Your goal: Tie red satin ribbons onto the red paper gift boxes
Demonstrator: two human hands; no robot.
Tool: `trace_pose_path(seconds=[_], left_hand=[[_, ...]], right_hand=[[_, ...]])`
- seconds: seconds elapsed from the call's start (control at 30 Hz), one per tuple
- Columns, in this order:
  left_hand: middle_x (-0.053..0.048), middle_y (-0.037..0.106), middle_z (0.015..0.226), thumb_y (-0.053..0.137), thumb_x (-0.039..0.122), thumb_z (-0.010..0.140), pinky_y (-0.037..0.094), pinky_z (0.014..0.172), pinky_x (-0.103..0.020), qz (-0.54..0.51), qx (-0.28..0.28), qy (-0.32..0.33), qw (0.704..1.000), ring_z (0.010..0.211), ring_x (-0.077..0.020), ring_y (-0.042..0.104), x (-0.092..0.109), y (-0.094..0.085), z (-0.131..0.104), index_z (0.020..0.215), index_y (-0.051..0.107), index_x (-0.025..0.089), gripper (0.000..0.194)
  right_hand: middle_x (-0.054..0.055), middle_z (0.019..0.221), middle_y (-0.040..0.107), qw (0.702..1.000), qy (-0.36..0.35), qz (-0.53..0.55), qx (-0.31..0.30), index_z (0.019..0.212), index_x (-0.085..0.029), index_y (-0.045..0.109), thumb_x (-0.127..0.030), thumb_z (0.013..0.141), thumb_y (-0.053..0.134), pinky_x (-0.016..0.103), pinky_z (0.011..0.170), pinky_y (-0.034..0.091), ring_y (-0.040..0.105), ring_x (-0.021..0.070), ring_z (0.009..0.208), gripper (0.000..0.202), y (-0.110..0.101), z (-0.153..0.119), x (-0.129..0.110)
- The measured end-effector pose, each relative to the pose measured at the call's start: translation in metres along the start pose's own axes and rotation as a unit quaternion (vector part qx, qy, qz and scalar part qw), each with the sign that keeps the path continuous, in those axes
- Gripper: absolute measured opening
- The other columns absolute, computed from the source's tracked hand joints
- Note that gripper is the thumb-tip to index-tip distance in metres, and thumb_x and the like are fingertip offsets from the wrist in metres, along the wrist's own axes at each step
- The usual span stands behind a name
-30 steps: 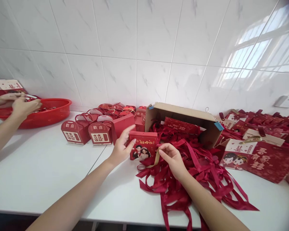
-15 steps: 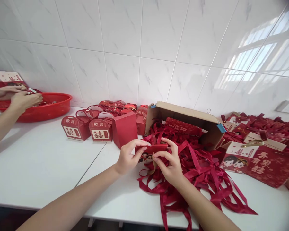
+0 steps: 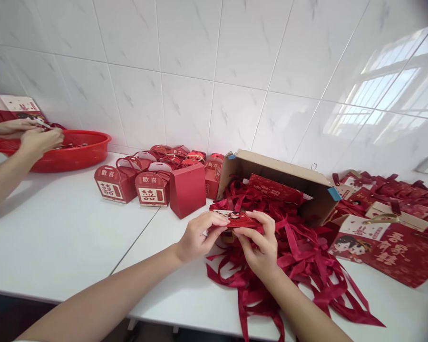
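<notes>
A small red gift box (image 3: 237, 218) with a printed cartoon couple is held between both my hands, just in front of the open carton. My left hand (image 3: 199, 236) pinches its left end, thumb below and fingers on top. On the other end, my right hand (image 3: 259, 240) is closed, with thumb and index finger at the lower edge. A bit of gold ribbon shows under the box; how it is attached is hidden by my fingers. Below and to the right, a tangle of dark red ribbons (image 3: 299, 259) spills across the white table (image 3: 178, 280).
Behind the ribbons, a cardboard carton (image 3: 283, 166) lies on its side. Left of it stand a plain red box (image 3: 188, 191) and several handled gift boxes (image 3: 151, 190). Printed bags (image 3: 388, 249) crowd the right. At far left, another person's hands (image 3: 39, 137) work over a red basin (image 3: 82, 156).
The small box has tipped in my hands, so its cartoon print now faces more upward. My right fingers have closed in on it. The view has shifted slightly.
</notes>
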State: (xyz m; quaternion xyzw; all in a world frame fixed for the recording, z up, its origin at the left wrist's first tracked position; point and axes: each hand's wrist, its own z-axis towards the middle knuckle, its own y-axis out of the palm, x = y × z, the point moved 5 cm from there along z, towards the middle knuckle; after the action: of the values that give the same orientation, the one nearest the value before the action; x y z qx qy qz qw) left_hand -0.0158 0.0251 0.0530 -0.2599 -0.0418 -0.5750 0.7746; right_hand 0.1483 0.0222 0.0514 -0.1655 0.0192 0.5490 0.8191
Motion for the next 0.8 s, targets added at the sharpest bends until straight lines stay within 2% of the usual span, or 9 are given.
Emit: trace_pose_path(seconds=[0.2,0.33,0.47,0.53,0.6,0.7,0.8], left_hand=[[-0.008,0.070,0.091,0.058,0.006,0.081,0.054,0.082,-0.033,-0.004,-0.019,0.019,1.000,0.090,-0.0183,0.066,0.003,0.002,-0.001,0.096,0.062,0.017,0.019],[-0.007,0.069,0.089,0.057,0.007,0.082,0.054,0.082,-0.034,-0.018,-0.029,0.045,0.998,0.090,-0.0183,0.065,0.006,0.003,0.000,0.095,0.060,0.017,0.017],[-0.007,0.066,0.091,0.057,0.010,0.082,0.052,0.083,-0.036,0.019,-0.033,0.044,0.998,0.092,-0.0189,0.063,0.009,0.006,-0.001,0.099,0.056,0.020,0.020],[-0.008,0.062,0.096,0.066,0.018,0.077,0.051,0.084,-0.039,0.069,-0.016,0.032,0.997,0.094,-0.0214,0.060,0.009,0.009,-0.003,0.102,0.051,0.020,0.029],[-0.010,0.056,0.103,0.073,0.024,0.070,0.050,0.084,-0.043,0.106,0.017,0.025,0.994,0.098,-0.0240,0.056,0.008,0.011,-0.006,0.107,0.045,0.020,0.046],[-0.014,0.048,0.113,0.071,0.020,0.071,0.048,0.087,-0.047,0.154,0.066,0.005,0.986,0.107,-0.0263,0.049,0.002,0.013,-0.010,0.119,0.036,0.019,0.059],[-0.016,0.043,0.119,0.066,0.014,0.071,0.045,0.092,-0.049,0.198,0.082,-0.011,0.977,0.113,-0.0273,0.045,-0.006,0.013,-0.012,0.124,0.032,0.018,0.063]], right_hand=[[0.006,0.108,0.054,1.000,0.004,0.005,0.002,0.085,-0.023,0.062,-0.006,0.079,0.063,0.048,0.086,0.042,0.051,0.0248,0.104,0.018,0.000,-0.003,0.003],[0.008,0.105,0.057,0.998,0.048,0.041,0.011,0.095,-0.021,0.052,-0.012,0.078,0.066,0.045,0.083,0.045,0.055,0.0233,0.099,0.024,0.001,-0.007,0.009],[0.007,0.097,0.062,0.998,0.047,0.047,-0.020,0.098,-0.020,0.054,-0.014,0.081,0.062,0.044,0.084,0.046,0.060,0.0219,0.093,0.020,0.005,-0.005,0.009],[0.005,0.088,0.064,0.998,0.035,0.045,-0.023,0.094,-0.021,0.057,-0.012,0.082,0.060,0.044,0.084,0.046,0.060,0.0203,0.086,0.015,0.006,-0.003,0.007],[0.005,0.084,0.063,0.998,0.039,0.046,-0.018,0.092,-0.021,0.058,-0.013,0.081,0.060,0.042,0.080,0.047,0.060,0.0198,0.082,0.013,0.006,-0.002,0.006],[0.005,0.082,0.062,0.997,0.055,0.051,-0.026,0.088,-0.020,0.059,-0.016,0.081,0.062,0.037,0.072,0.049,0.060,0.0193,0.079,0.009,0.008,-0.002,0.005],[0.005,0.080,0.061,0.998,0.045,0.045,-0.020,0.088,-0.020,0.059,-0.015,0.079,0.063,0.034,0.068,0.050,0.059,0.0179,0.075,0.010,0.010,-0.001,0.004]])
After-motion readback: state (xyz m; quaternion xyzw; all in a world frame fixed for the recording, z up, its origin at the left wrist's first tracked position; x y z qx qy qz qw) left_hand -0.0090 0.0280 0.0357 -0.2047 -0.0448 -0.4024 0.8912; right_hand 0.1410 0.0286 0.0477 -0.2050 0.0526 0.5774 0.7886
